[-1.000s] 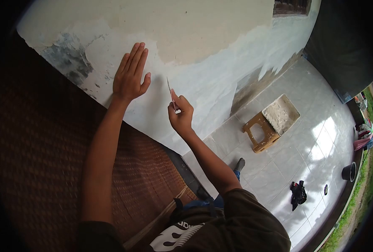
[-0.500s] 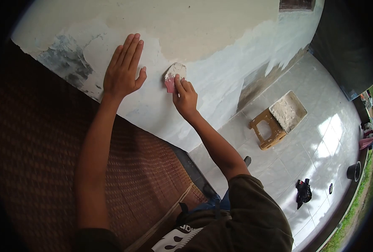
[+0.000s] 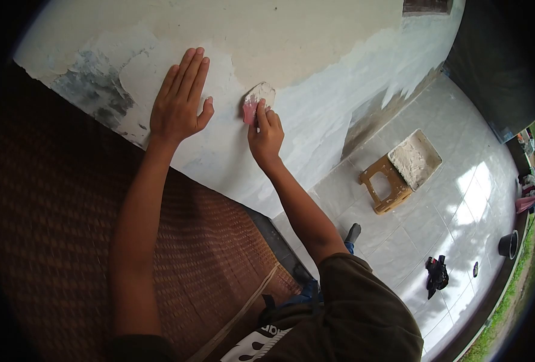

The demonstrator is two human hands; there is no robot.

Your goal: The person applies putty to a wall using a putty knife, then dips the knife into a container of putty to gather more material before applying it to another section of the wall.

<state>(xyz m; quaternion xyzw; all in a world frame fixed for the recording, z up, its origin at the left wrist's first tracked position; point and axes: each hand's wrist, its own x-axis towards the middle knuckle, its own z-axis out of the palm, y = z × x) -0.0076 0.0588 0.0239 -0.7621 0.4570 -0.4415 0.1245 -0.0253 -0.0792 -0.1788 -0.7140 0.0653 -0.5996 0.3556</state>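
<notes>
1. In the head view, the left hand [image 3: 179, 113] lies flat against the wall [image 3: 315, 114]. Its fingers are straight and close together, and its thumb sticks out to the side.
2. The right hand [image 3: 266, 136] holds a scraper [image 3: 250, 112] with a pink handle. One finger points along it, toward the blade.
3. The scraper is in front of the wall, to the right of the left hand. White paste covers its blade. I cannot tell if the blade touches the wall.
4. The wall is cream at the top and whiter lower down. A rough grey patch [image 3: 92, 87] is left of the left hand.
5. Over to the right, a tray [image 3: 404, 143] of white paste [image 3: 414, 159] sits on a brown stool [image 3: 399, 186]. The stool stands on the shiny tile floor [image 3: 412, 235].
6. A black bucket [image 3: 508, 245] is near the floor's far right edge.
</notes>
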